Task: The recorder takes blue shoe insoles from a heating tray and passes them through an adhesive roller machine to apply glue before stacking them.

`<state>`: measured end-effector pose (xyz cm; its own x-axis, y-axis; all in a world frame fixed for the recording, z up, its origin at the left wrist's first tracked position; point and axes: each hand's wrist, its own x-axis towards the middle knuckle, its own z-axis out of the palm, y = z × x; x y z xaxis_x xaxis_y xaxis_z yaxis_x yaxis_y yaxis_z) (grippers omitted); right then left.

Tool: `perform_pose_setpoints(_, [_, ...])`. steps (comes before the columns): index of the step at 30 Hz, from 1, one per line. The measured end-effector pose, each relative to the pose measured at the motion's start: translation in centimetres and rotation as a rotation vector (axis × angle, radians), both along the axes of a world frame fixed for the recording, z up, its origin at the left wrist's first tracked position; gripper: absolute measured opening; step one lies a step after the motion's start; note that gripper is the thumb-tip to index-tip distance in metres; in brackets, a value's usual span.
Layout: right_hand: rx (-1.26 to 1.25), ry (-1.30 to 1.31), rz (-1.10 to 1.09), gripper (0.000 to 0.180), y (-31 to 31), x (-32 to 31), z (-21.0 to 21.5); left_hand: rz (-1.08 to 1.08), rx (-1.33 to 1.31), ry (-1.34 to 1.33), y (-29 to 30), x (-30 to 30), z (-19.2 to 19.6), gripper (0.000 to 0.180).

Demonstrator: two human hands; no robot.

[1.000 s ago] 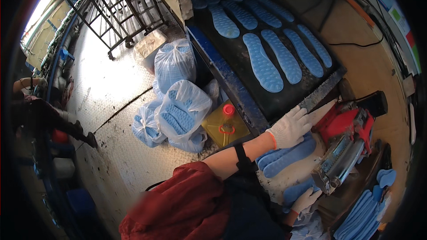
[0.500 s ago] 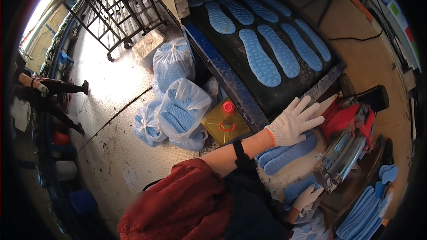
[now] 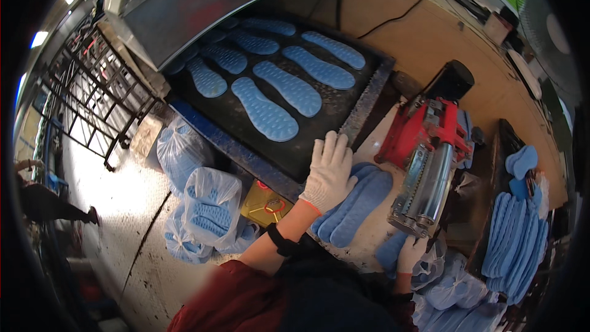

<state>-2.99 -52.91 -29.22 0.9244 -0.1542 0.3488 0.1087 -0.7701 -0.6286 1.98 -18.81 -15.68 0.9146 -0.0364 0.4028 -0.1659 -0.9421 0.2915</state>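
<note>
My left hand (image 3: 330, 172), in a white knit glove, reaches over the near corner of a black conveyor belt (image 3: 215, 110). Its fingers are stretched out and hold nothing. Bumpy blue insoles (image 3: 264, 109) lie in rows on that belt. Just below the left hand, several blue insoles (image 3: 362, 206) overlap on a pale tabletop. My right hand (image 3: 410, 253), also gloved, is closed on the edge of another blue insole (image 3: 388, 251) at the near end of a red machine with steel rollers (image 3: 424, 181). Part of this insole is hidden by the hand and the machine.
Clear bags of blue insoles (image 3: 212, 206) and a yellow jerrycan (image 3: 265, 204) stand on the floor to the left. Stacked insoles (image 3: 515, 243) lie at the right. More plastic bags (image 3: 455, 283) sit below my right hand. A metal rack (image 3: 98, 95) and a person's leg (image 3: 55, 203) show far left.
My view has turned, so the belt and machine appear further left. My left hand's spread fingers have come closer together, above the belt's near corner. The right hand remains at the insole by the rollers.
</note>
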Motion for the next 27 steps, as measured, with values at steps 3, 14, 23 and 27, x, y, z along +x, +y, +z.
perform_pose_setpoints(3, [0.046,-0.042,-0.053,0.024,0.2,0.2,-0.4,0.012,-0.021,-0.051,-0.2,0.3,-0.4,0.076])
perform_pose_setpoints(14, [0.037,0.05,0.018,0.048,-1.1,0.6,-2.3,0.086,0.035,-0.062,0.3,0.3,0.4,0.062])
perform_pose_setpoints(23, [-0.106,-0.015,-0.013,0.034,-0.1,-0.8,1.3,0.166,0.106,-0.105,-1.4,0.4,-1.8,0.072])
perform_pose_setpoints(27, [-0.195,-0.065,-0.003,0.041,0.0,-0.2,1.1,0.217,0.057,-0.105,-0.8,-0.1,-2.1,0.074])
